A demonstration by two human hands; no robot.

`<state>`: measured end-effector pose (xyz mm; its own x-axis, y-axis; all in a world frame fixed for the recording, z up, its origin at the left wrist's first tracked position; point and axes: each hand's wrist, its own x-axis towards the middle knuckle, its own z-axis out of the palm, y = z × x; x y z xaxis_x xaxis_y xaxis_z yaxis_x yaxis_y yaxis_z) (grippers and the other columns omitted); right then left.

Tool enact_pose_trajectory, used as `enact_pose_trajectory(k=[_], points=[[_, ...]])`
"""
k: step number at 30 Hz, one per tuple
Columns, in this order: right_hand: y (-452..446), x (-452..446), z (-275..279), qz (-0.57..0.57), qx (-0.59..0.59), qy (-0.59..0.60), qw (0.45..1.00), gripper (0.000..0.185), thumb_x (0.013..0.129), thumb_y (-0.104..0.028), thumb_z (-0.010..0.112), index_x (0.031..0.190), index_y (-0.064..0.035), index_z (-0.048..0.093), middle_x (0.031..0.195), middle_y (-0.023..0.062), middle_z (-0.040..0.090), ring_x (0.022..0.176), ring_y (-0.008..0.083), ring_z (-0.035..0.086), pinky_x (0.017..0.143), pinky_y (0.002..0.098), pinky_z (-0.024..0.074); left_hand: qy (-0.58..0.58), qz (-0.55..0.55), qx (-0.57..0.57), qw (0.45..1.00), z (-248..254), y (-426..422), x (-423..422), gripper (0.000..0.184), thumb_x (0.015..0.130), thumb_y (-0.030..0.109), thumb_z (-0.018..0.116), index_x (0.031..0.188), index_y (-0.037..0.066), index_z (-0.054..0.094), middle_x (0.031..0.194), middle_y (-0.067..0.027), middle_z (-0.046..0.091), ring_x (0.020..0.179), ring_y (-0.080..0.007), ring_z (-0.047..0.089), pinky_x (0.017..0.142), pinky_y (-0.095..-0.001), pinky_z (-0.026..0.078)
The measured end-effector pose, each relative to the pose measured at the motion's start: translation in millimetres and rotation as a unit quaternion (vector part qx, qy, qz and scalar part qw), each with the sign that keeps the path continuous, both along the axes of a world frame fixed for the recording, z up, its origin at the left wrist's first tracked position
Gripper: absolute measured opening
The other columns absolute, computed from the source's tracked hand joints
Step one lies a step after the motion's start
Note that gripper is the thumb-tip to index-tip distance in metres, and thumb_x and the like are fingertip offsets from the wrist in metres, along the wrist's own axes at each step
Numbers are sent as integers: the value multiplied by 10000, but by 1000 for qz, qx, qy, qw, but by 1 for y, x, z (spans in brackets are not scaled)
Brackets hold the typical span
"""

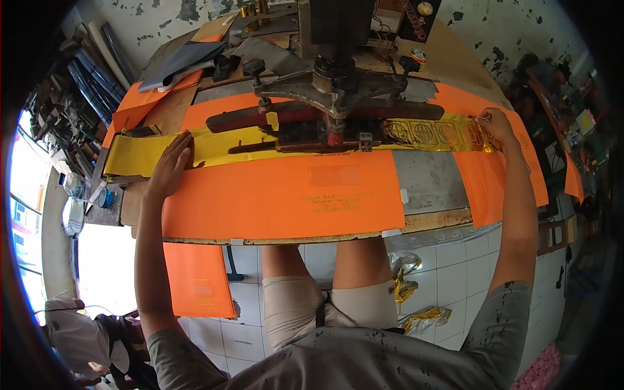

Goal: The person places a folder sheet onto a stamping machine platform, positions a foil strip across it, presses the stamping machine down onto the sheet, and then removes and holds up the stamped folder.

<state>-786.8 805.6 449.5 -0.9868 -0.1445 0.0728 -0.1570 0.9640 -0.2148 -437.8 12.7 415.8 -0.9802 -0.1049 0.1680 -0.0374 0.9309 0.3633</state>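
Observation:
My left hand lies flat with its fingers stretched out, at the left part of a yellow-gold foil strip and the left end of an orange printed sheet. The strip runs under the heavy metal press, whose head hides its middle. To the right of the press the foil is crinkled and marked with used round and oval shapes. At this right end my right hand is closed, its fingers pinching the foil. Small printed lines show on the orange sheet below the press.
More orange sheets lie under the right end of the foil, and an orange stack sits below the table's left edge. Dark folded sheets and a small can are at the back. Foil scraps lie on the tiled floor.

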Motion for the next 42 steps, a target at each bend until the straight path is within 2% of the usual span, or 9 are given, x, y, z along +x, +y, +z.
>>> enact_pose_trajectory(k=[5, 17, 23, 29, 33, 36, 37, 40, 42], points=[[4, -3, -7, 21, -32, 20, 999, 261, 907, -273, 794, 889, -29, 704, 737, 55, 607, 687, 170, 590, 668, 373, 465, 8, -3, 10, 1000, -1, 1, 0, 579, 1093, 366, 364, 1481, -44, 492, 1612, -201, 403, 1511, -355, 343, 1236, -423, 270], [8, -6, -11, 36, -30, 43, 998, 288, 899, -289, 796, 884, -17, 701, 764, 66, 644, 702, 159, 609, 667, 360, 474, 12, -7, 9, 1000, -5, -6, -2, 589, 1094, 383, 361, 1473, -46, 500, 1610, -207, 402, 1517, -359, 331, 1237, -421, 268], [6, -1, -12, 1, 6, 44, 999, 319, 942, -360, 752, 997, -47, 721, 900, 81, 711, 895, 244, 694, 868, 416, 504, 17, 1, 52, 998, -7, -8, -4, 576, 1097, 384, 366, 1479, -23, 506, 1615, -193, 402, 1523, -348, 326, 1237, -414, 267], [-19, 47, 9, 5, 102, 258, 961, 400, 984, -405, 673, 1245, -102, 663, 1227, 79, 672, 1216, 278, 589, 1108, 519, 317, 79, 30, 77, 993, 7, -11, 25, 561, 1097, 370, 385, 1505, -3, 480, 1618, -167, 410, 1511, -336, 356, 1232, -413, 283], [-55, 117, 27, 51, 70, 378, 922, 376, 985, -379, 666, 1248, -110, 654, 1260, 98, 649, 1271, 305, 538, 1110, 514, 326, 127, 42, 92, 987, 20, 19, 77, 557, 1094, 364, 389, 1507, 1, 477, 1589, -174, 453, 1491, -333, 397, 1217, -410, 304], [-111, 200, 14, 91, 1, 381, 920, 308, 992, -322, 653, 1197, -92, 663, 1244, 104, 649, 1243, 315, 549, 1093, 517, 335, 165, 29, 191, 967, 21, 73, 125, 520, 1097, 363, 401, 1421, -10, 565, 1409, -170, 620, 1384, -304, 519, 1168, -420, 358], [-125, 224, 2, 97, -15, 351, 931, 285, 995, -302, 649, 1186, -91, 665, 1239, 102, 650, 1228, 314, 555, 1084, 518, 339, 185, 21, 201, 962, 26, 102, 140, 517, 1096, 380, 412, 1292, -46, 631, 1135, -182, 725, 1129, -290, 674, 1022, -413, 484], [-157, 262, -44, 128, -90, 316, 936, 234, 994, -257, 649, 1162, -97, 675, 1212, 89, 658, 1195, 305, 570, 1058, 500, 360, 131, -79, 520, 840, -16, 143, 176, 551, 1053, 445, 499, 1100, -81, 656, 697, -147, 667, 656, -221, 666, 691, -338, 516], [-163, 274, -48, 111, -113, 311, 937, 219, 984, -248, 664, 1138, -94, 686, 1191, 78, 666, 1188, 297, 572, 1047, 477, 373, -28, -148, 565, 811, -41, 166, 183, 499, 1016, 387, 575, 1159, -84, 654, 757, -142, 686, 708, -219, 680, 679, -342, 538]])
